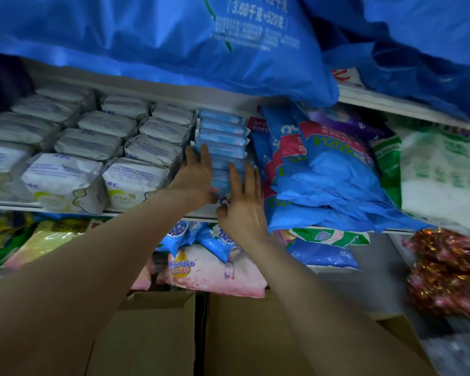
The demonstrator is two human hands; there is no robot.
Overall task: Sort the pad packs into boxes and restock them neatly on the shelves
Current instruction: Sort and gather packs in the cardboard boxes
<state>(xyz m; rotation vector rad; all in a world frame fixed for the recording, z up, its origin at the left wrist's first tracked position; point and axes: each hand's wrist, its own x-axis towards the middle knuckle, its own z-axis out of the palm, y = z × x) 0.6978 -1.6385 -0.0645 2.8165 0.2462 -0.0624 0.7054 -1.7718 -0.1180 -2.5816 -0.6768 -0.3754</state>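
Squaring the blue pad packs (221, 139) on the middle shelf (158, 211)

You are pressing them with left hand (194, 176) and right hand (242, 204), fingers straight; white packs (92, 143) are standing ranked, cardboard boxes (250, 335) apparently awaiting.

I see dim light over white shelving (158, 88), big blue bags (147, 36) overhead, cardboard boxes (147, 335) at the bottom.

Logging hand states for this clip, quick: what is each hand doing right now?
Left hand: open, straight fingers pressing the left side of the row of blue pad packs.
Right hand: open, fingers spread on the front of the row.
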